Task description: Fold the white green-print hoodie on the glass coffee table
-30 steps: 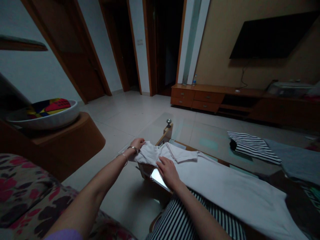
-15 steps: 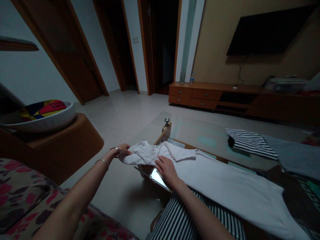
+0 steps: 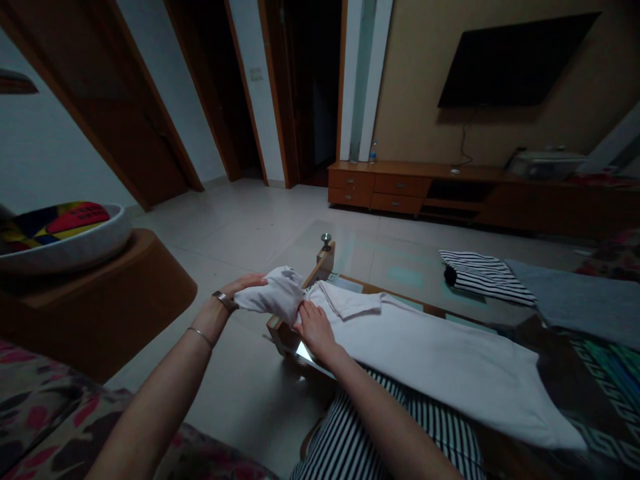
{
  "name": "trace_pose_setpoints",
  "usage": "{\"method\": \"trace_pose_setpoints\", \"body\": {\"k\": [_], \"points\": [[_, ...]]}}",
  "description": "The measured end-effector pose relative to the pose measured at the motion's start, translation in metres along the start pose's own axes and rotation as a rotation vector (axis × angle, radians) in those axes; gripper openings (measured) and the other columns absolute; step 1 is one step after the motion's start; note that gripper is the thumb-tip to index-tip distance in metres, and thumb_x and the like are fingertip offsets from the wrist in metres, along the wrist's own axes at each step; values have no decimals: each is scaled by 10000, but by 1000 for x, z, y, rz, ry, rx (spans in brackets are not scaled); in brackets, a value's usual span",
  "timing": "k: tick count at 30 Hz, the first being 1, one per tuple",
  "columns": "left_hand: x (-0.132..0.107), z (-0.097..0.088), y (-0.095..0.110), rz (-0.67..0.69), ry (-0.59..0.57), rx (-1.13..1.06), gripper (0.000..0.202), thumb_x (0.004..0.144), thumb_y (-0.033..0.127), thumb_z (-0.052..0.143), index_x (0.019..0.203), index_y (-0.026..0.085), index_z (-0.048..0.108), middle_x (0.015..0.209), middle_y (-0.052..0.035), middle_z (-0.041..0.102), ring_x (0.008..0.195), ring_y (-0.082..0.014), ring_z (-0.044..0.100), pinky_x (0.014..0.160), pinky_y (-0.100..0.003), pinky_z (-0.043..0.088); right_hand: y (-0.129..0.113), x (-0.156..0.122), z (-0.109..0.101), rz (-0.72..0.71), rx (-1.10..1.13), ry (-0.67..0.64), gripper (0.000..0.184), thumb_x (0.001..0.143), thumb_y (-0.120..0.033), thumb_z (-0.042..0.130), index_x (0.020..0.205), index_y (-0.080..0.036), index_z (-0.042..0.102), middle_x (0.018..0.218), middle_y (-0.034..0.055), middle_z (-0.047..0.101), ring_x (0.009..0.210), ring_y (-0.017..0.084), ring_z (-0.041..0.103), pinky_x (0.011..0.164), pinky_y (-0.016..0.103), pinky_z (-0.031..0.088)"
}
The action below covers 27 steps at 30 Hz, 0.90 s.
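Observation:
A long white garment (image 3: 430,353) lies spread along the glass-topped table, with a small folded flap near its left part. My left hand (image 3: 245,285) grips the garment's bunched left end, which is raised past the table's edge; some of its fingers are hidden by the cloth. Close by, my right hand (image 3: 316,327) holds the cloth at the base of that raised part, its fingers bent against the fabric. Its thumb is only partly visible.
Folded striped clothing (image 3: 485,277) and a grey cloth (image 3: 580,300) lie on the far right side of the table. A metal knob (image 3: 326,241) tops its wooden corner. At left stand a white basin (image 3: 107,233) and a floral sofa (image 3: 45,413).
My left hand has raised and folded the garment's left end up toward the right hand. My right hand has shifted slightly left along the cloth. The view has turned a little right.

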State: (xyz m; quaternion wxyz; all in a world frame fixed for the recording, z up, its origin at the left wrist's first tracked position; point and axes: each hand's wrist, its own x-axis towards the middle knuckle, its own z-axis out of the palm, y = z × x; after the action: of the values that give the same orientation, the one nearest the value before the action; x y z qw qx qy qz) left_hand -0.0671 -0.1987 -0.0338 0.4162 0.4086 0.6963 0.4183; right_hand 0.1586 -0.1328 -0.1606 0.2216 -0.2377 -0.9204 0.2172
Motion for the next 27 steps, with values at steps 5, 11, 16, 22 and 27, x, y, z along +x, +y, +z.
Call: {"method": "trace_pose_setpoints", "body": {"k": [5, 11, 16, 22, 27], "points": [[20, 73, 41, -1, -231, -172, 489, 664, 332, 703, 1069, 69, 623, 897, -92, 677, 588, -102, 531, 511, -202, 419, 17, -14, -28, 66, 268, 114, 442, 855, -178, 474, 1295, -135, 486, 1308, 118, 540, 1207, 195, 489, 1038, 340, 377], [26, 182, 23, 76, -331, 24, 456, 780, 406, 586, 1148, 138, 577, 828, -49, 654, 605, -111, 560, 560, -219, 462, 59, -94, -73, 310, 343, 321, 331, 853, -180, 410, 1111, -162, 617, 1094, 100, 642, 1016, 203, 584, 923, 344, 461], [5, 225, -4, 310, -356, 289, 400, 856, 441, 462, 1100, 177, 637, 1048, -101, 670, 920, -191, 617, 838, -303, 498, 71, -131, -98, 407, 333, 432, 352, 892, -270, 396, 1146, -149, 608, 1114, 120, 642, 1027, 212, 592, 927, 361, 461], [-2, 204, -5, 499, -31, 389, 382, 910, 352, 392, 1128, 164, 643, 1221, -97, 621, 1155, -192, 546, 1053, -354, 394, 69, -113, -91, 538, 299, 394, 462, 911, -408, 415, 1264, -135, 537, 1104, 138, 656, 987, 237, 627, 875, 368, 486], [21, 192, -17, 561, 204, 666, 376, 902, 284, 399, 1184, 153, 611, 1341, -110, 531, 1271, -212, 450, 1112, -396, 327, 68, -96, -72, 502, 206, 351, 466, 836, -239, 503, 1291, -138, 515, 1244, 137, 599, 1144, 258, 564, 974, 400, 441]]}}
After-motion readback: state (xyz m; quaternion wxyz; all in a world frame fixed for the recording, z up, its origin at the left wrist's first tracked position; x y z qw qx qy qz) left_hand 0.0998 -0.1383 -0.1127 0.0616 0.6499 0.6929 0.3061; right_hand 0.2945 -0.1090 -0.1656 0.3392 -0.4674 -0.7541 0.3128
